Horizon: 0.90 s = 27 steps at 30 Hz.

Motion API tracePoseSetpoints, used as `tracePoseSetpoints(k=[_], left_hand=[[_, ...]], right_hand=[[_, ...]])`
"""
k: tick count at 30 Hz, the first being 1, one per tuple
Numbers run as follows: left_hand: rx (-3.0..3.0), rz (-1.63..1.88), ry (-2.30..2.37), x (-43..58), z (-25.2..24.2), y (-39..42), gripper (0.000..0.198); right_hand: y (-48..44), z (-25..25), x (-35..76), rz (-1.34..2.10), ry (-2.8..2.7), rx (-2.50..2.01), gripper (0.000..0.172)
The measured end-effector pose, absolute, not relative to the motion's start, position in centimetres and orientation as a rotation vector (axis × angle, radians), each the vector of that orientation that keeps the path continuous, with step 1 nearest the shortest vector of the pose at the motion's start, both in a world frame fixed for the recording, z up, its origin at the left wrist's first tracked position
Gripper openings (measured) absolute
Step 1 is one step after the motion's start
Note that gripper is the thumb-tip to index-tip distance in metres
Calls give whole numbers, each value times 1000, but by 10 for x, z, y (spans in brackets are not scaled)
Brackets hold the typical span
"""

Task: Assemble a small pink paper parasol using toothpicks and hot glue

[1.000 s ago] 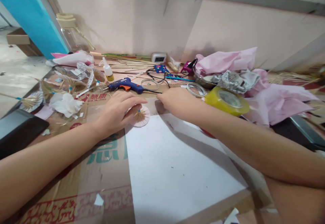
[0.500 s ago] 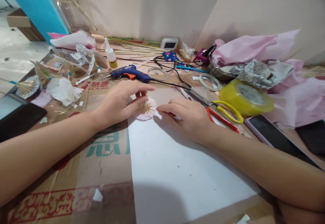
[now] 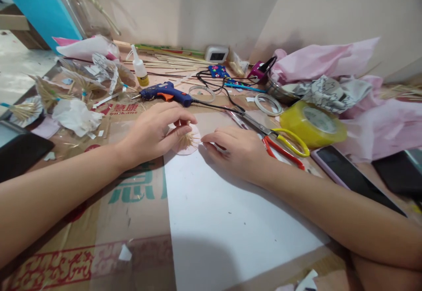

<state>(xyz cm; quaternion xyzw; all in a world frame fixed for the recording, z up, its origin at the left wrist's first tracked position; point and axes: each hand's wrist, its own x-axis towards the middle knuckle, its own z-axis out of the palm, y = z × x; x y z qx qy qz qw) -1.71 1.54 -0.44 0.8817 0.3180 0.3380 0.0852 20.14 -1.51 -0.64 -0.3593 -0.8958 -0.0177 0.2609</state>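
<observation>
A round, pale pink paper disc point(image 3: 195, 145) lies at the far edge of a white sheet of paper point(image 3: 224, 234). Thin wooden sticks point(image 3: 187, 140) fan out over it from a narrow centre, like the ribs of a small paper umbrella. My left hand point(image 3: 161, 128) is closed in a pinch at the top of these sticks, its fingertips partly hiding them. My right hand point(image 3: 235, 150) has thumb and forefinger together at the disc's right rim; the fingertips seem to grip the edge, and the other fingers are curled beneath.
Behind lie a blue glue gun point(image 3: 166, 94), a glue bottle point(image 3: 140, 67) and bamboo sticks point(image 3: 178, 62). Scissors point(image 3: 290, 143), yellow tape point(image 3: 313, 124) and a phone point(image 3: 356, 179) are on the right. Small stick-and-paper umbrellas point(image 3: 28, 110) crowd the left, on printed cardboard point(image 3: 132, 220).
The whole view has shifted slightly, so things appear a little further left. Both hands keep nearly the same pose at the paper disc and sticks.
</observation>
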Motion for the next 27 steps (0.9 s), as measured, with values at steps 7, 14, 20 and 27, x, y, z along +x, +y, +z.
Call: tracePoseSetpoints(k=[7,14,20,27], left_hand=[[2662,978,938,-17,-4,16,20],[2668,1004,921,-17,-4,16,20],[2693,1008,909,-18,-4,16,19],[2733,1016,891,-18,-5,15,18]], right_hand=[[-7,-5,204,351,-2365,-1137,21],[-6,-2,202,519,-2324,-1206,18],[-7,-5,204,423,-2320,-1132,17],[-9,-5,203,329,-2400,-1120,19]])
